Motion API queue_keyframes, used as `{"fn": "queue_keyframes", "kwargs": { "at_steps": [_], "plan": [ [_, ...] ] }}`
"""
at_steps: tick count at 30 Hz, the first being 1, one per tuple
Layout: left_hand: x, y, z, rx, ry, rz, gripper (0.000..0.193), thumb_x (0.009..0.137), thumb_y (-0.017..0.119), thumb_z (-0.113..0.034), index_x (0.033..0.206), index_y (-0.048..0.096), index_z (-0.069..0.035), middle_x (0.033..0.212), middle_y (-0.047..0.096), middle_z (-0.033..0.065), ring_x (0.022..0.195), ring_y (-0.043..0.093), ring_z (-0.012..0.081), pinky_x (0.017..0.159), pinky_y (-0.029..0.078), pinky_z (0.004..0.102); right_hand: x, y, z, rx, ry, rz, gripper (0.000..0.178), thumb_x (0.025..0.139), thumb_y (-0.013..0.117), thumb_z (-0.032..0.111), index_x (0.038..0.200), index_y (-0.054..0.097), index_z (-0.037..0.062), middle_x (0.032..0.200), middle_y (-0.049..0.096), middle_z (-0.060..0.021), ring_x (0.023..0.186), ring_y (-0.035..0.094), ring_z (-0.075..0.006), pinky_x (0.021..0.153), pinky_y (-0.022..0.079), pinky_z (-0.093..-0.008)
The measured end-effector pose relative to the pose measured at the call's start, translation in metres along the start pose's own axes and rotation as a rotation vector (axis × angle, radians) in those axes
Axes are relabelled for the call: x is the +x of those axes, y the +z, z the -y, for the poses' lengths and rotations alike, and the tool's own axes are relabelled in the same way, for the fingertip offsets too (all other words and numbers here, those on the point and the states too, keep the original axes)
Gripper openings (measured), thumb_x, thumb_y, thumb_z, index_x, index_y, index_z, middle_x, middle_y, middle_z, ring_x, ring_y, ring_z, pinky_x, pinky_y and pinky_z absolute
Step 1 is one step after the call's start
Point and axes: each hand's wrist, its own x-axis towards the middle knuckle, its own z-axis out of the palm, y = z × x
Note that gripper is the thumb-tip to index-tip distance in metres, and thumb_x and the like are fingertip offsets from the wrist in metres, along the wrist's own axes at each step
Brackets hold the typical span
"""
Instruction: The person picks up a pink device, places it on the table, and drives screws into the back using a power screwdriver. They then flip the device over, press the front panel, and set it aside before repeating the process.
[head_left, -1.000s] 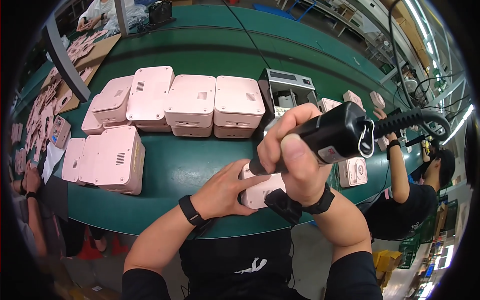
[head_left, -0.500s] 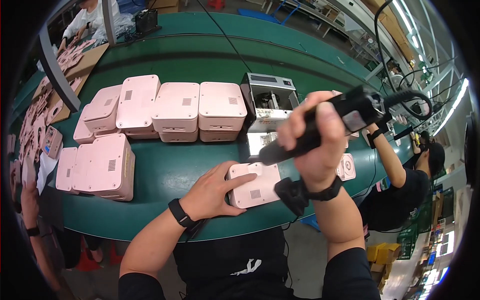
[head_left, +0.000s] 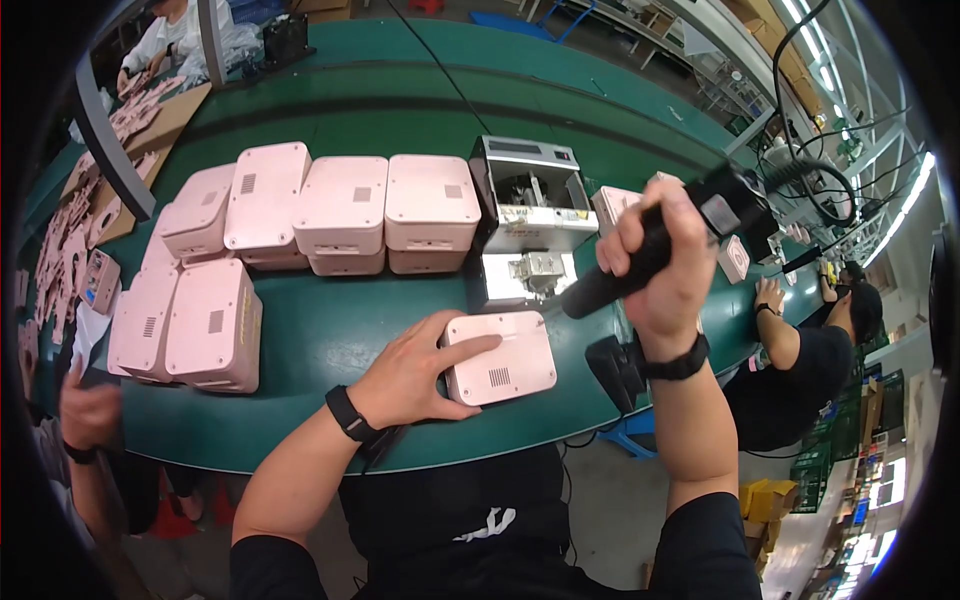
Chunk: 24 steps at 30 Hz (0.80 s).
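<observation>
A pink plastic casing (head_left: 515, 375) with a slotted vent and corner screw holes lies flat on the green bench. My left hand (head_left: 405, 370) grips its left side, thumb along the near edge and index finger stretched across the top. In my right hand (head_left: 668, 265) is a black corded electric screwdriver (head_left: 625, 262), fingers wrapped round its body. It slants down to the left, its nose just beyond the casing's far right corner. Whether the bit touches the casing cannot be made out.
Stacked pink casings (head_left: 345, 205) stand at the back left, others (head_left: 212, 325) nearer on the left. A metal screw feeder (head_left: 530, 220) sits behind the casing. Co-workers' hands (head_left: 90, 410) show at left and right. The screwdriver's cord (head_left: 835, 205) loops at upper right.
My right hand and the screwdriver have moved right, the nose from above the casing to its far right corner. My left index finger stays on top of the casing.
</observation>
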Motion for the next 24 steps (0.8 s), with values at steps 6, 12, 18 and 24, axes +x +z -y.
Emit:
{"fn": "queue_keyframes", "kwargs": {
  "at_steps": [6, 12, 18, 24],
  "plan": [
    [0.002, -0.003, -0.001, 0.009, -0.008, 0.005, 0.083, 0.065, 0.091, -0.028, 0.142, 0.060, -0.026, 0.135, 0.052, 0.0171, 0.122, 0.057, 0.0368, 0.104, 0.049, 0.0432, -0.059, -0.025, 0.016, 0.113, 0.029, 0.038, 0.033, 0.103, 0.050, 0.040, 0.105, 0.048, 0.0074, 0.071, 0.051, -0.0044, 0.051, 0.047, -0.0150, 0.056, 0.044, -0.0332],
    [0.001, -0.001, -0.003, 0.029, -0.031, 0.012, 0.084, 0.064, 0.091, -0.028, 0.143, 0.060, -0.026, 0.135, 0.052, 0.0172, 0.121, 0.057, 0.0369, 0.103, 0.049, 0.0429, -0.075, -0.034, 0.010, 0.097, -0.029, 0.044, 0.036, 0.101, 0.051, 0.044, 0.104, 0.046, 0.0085, 0.071, 0.052, -0.0043, 0.051, 0.048, -0.0146, 0.056, 0.044, -0.0330],
    [0.004, -0.001, -0.005, 0.030, -0.037, 0.014, 0.086, 0.063, 0.092, -0.026, 0.143, 0.060, -0.027, 0.135, 0.052, 0.0168, 0.121, 0.057, 0.0366, 0.103, 0.049, 0.0436, -0.081, -0.036, -0.009, 0.102, 0.002, 0.054, 0.037, 0.100, 0.053, 0.045, 0.101, 0.045, 0.0087, 0.070, 0.052, -0.0047, 0.050, 0.047, -0.0145, 0.055, 0.044, -0.0329],
    [0.003, -0.002, -0.004, 0.055, -0.052, 0.014, 0.087, 0.062, 0.092, -0.025, 0.143, 0.060, -0.027, 0.135, 0.052, 0.0162, 0.121, 0.057, 0.0369, 0.103, 0.049, 0.0440, -0.077, -0.036, -0.012, 0.122, 0.006, 0.082, 0.036, 0.099, 0.053, 0.044, 0.101, 0.046, 0.0084, 0.070, 0.052, -0.0049, 0.049, 0.046, -0.0142, 0.054, 0.044, -0.0328]
  ]
}}
